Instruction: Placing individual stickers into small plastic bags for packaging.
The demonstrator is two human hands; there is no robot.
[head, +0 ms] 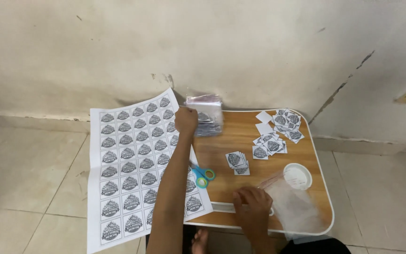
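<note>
Right hand (253,201): nearest the camera, fingers curled down on the mouth of a clear plastic bag (293,203) at the worktop's front edge, pinching it.
Left hand (186,120): arm stretched far forward, fist clenched on a stack of clear packets (206,115) at the worktop's back left corner, by the wall.
Label sheet (135,169): large white sheet of square black-and-white labels in rows, overhanging the worktop's left edge onto the floor.
Cut labels: small stack (237,161) mid-worktop; loose pile (278,134) at back right.
Scissors (203,175): blue-green handles, beside the sheet.
White round lid (297,176): right side, touching the bag.
Worktop (222,150): wooden, white rounded rim; bare wood in the middle.
</note>
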